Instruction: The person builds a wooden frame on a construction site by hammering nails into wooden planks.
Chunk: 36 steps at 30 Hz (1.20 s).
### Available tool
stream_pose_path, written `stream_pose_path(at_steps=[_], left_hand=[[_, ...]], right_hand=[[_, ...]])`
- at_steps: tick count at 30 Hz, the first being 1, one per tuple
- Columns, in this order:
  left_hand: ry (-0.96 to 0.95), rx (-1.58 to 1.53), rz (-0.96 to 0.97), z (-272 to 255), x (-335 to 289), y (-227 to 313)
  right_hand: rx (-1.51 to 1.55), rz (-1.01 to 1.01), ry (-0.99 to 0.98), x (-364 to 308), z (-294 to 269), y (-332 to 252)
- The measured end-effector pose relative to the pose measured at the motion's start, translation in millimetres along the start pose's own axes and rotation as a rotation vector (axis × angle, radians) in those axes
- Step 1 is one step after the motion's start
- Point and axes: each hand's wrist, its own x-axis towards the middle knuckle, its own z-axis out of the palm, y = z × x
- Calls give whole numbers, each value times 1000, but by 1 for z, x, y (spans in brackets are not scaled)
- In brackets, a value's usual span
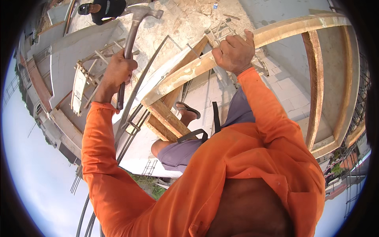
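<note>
My left hand (118, 70) is wrapped round the handle of a claw hammer (134, 29), which is raised with its metal head up and away from the wood. My right hand (235, 52) lies over a long wooden beam (179, 78), its fingers curled onto the timber and one finger sticking up. Just left of that hand, a nail (193, 50) stands slanted out of the beam, its head well above the surface. Shorter timbers (167, 117) meet the beam's near left end from below. What lies under my right palm is hidden.
Steel bars (134, 127) run along the left, close to my left forearm. Timber framing (314, 83) spans the right side. Far below are a wooden trestle (79, 87), block walls and sandy ground. A person (106, 10) in dark clothing is at the upper left.
</note>
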Motion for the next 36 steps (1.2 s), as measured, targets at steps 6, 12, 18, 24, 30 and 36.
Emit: stream_pose_path(at_steps=[6, 12, 18, 24, 30, 36], left_hand=[[84, -134, 43, 20, -13, -1], [445, -486, 159, 78, -15, -15], [422, -501, 38, 84, -32, -41], [435, -391, 80, 89, -71, -34], [351, -114, 8, 42, -69, -22], [404, -214, 93, -29, -50, -5]], right_hand=[[4, 38, 43, -4, -8, 5], [56, 68, 154, -13, 1, 4], [713, 1138, 444, -28, -35, 15], [1579, 1149, 811, -22, 36, 4], [1722, 1293, 753, -35, 38, 9], [1773, 1357, 695, -35, 33, 8]])
